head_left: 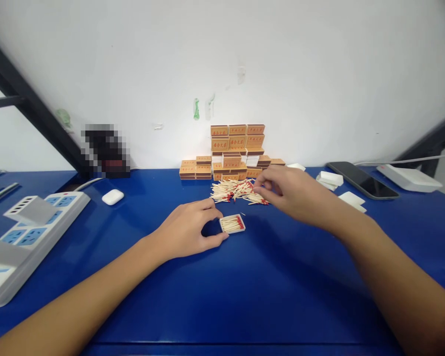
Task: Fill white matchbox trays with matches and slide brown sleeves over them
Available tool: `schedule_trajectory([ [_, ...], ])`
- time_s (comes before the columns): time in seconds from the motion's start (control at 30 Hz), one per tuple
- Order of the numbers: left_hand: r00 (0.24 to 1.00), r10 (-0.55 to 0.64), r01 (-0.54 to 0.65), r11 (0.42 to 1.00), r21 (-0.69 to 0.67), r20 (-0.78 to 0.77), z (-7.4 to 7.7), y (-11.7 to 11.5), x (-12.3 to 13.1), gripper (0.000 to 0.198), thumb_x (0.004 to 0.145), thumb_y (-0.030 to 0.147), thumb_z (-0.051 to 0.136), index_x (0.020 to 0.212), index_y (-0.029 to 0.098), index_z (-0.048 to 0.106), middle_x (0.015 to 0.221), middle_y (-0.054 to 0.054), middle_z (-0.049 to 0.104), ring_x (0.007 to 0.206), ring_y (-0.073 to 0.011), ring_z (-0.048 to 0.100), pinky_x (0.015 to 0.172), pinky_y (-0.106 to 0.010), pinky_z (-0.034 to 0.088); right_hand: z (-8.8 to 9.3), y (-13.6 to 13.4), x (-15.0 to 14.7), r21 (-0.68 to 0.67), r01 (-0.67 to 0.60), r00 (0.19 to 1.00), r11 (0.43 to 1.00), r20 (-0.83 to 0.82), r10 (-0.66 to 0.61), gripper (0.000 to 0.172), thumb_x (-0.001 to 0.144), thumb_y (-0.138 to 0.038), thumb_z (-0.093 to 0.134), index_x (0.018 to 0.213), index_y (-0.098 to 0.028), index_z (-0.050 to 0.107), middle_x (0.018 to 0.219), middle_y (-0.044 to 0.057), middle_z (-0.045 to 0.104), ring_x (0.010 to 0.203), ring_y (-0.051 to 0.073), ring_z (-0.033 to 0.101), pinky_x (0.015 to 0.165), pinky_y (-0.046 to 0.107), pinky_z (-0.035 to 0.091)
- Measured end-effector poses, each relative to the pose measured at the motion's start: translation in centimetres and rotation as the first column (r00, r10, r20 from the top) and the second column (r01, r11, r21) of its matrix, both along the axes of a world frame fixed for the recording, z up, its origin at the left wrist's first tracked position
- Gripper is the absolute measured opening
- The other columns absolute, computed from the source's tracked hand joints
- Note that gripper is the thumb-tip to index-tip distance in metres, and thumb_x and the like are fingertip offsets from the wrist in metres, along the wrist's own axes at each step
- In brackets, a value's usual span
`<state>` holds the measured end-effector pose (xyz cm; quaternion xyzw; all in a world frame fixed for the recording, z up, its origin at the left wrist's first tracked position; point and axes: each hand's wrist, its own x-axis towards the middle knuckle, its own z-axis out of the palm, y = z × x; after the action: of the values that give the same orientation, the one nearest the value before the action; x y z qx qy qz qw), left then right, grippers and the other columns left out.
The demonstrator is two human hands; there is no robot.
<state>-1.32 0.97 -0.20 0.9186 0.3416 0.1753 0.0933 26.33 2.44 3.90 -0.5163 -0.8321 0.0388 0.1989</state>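
Note:
A small white matchbox tray [232, 224] holding several red-tipped matches lies on the blue table [237, 291]. My left hand [193, 227] grips its left end between thumb and fingers. Behind the tray is a loose pile of matches [232, 189]. My right hand [285, 190] is at the right side of this pile, its fingers closed in a pinch; whatever is between the fingertips is too small to make out. Stacked matchboxes [229, 143] stand behind the pile, against the wall. A tiny stick lies just beyond the tray's right corner.
To the left are a power strip [40, 227] and a white earphone case [113, 197]. On the right lie white trays [330, 180], a phone [361, 180] and a white device [410, 178]. A pixelated dark object [106, 151] stands at the back left.

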Motion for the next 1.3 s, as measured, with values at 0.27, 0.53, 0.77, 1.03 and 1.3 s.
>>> schedule_trajectory([
  [0.27, 1.0, -0.002, 0.002, 1.0, -0.009, 0.006, 0.0, 0.0, -0.1, 0.03, 0.095, 0.043, 0.07, 0.112, 0.02, 0.076, 0.1, -0.004, 0.069, 0.077, -0.0156, 0.064, 0.068, -0.03, 0.051, -2.6, 1.9, 1.9, -0.143, 0.016, 0.989, 0.99, 0.145, 0.005, 0.015, 0.089, -0.029, 0.066, 0.1, -0.019, 0.07, 0.103, 0.011, 0.071, 0.092, 0.025, 0.066, 0.077, 0.035, 0.049],
  [0.53, 1.0, -0.007, 0.007, 1.0, 0.02, 0.008, -0.2, 0.0, -0.2, 0.031, 0.095, 0.044, 0.07, 0.114, 0.02, 0.076, 0.099, -0.004, 0.068, 0.079, -0.0162, 0.065, 0.069, -0.03, 0.051, -3.1, 1.9, 1.0, -0.248, -0.019, 0.991, 0.969, 0.124, 0.051, 0.01, 0.093, -0.028, 0.06, 0.091, -0.02, 0.064, 0.097, 0.01, 0.068, 0.085, 0.023, 0.062, 0.074, 0.033, 0.046],
  [0.77, 1.0, -0.006, 0.005, 1.0, 0.014, 0.006, -0.1, 0.0, -0.1, 0.031, 0.095, 0.045, 0.069, 0.111, 0.019, 0.077, 0.097, -0.004, 0.068, 0.077, -0.0161, 0.064, 0.068, -0.03, 0.051, -2.7, 1.5, 1.2, -0.332, -0.034, 0.991, 0.943, 0.109, 0.074, 0.014, 0.094, -0.032, 0.059, 0.09, -0.02, 0.064, 0.094, 0.009, 0.066, 0.082, 0.022, 0.06, 0.072, 0.034, 0.045],
  [1.03, 1.0, -0.008, 0.008, 1.0, 0.019, 0.007, -0.1, 0.1, -0.1, 0.03, 0.094, 0.043, 0.071, 0.112, 0.02, 0.076, 0.099, -0.003, 0.068, 0.079, -0.0156, 0.065, 0.068, -0.031, 0.051, -2.0, 1.1, 0.9, -0.365, -0.07, 0.986, 0.929, 0.114, 0.119, 0.019, 0.097, -0.037, 0.057, 0.09, -0.02, 0.065, 0.098, 0.009, 0.064, 0.084, 0.023, 0.059, 0.074, 0.035, 0.045],
  [1.3, 1.0, -0.008, 0.008, 1.0, 0.023, 0.006, -0.2, 0.1, -0.2, 0.03, 0.094, 0.043, 0.07, 0.111, 0.02, 0.076, 0.098, -0.003, 0.067, 0.078, -0.0156, 0.065, 0.068, -0.031, 0.051, -2.2, 1.3, 1.0, -0.325, -0.081, 0.984, 0.942, 0.122, 0.127, 0.015, 0.098, -0.032, 0.056, 0.089, -0.021, 0.063, 0.096, 0.008, 0.064, 0.084, 0.023, 0.058, 0.074, 0.034, 0.043],
])
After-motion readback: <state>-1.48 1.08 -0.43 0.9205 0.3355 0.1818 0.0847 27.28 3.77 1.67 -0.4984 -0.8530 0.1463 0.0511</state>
